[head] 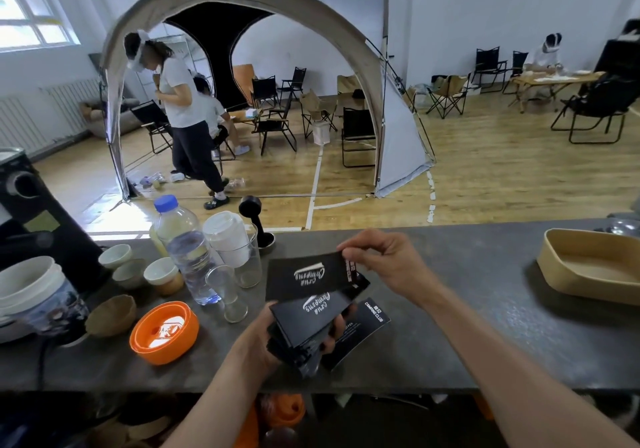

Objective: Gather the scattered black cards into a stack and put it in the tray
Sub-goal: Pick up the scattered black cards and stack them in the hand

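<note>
A fanned stack of black cards (304, 333) sits gripped in my left hand (263, 340) above the grey counter (450, 326), while my right hand (384, 260) pinches one more card (308, 276) by its end, just over the stack. One card (363, 326) lies on the counter beneath. Gathering is under way, I judge; next, square the stack and carry it right to the tan tray (588, 267), well apart.

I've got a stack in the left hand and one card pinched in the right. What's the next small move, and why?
Probably lay the single card in the right hand onto the stack gripped by the left hand: it hangs just above the stack, not yet squared with it. Another card still lies on the counter, and the tray at far right holds no cards.
</note>
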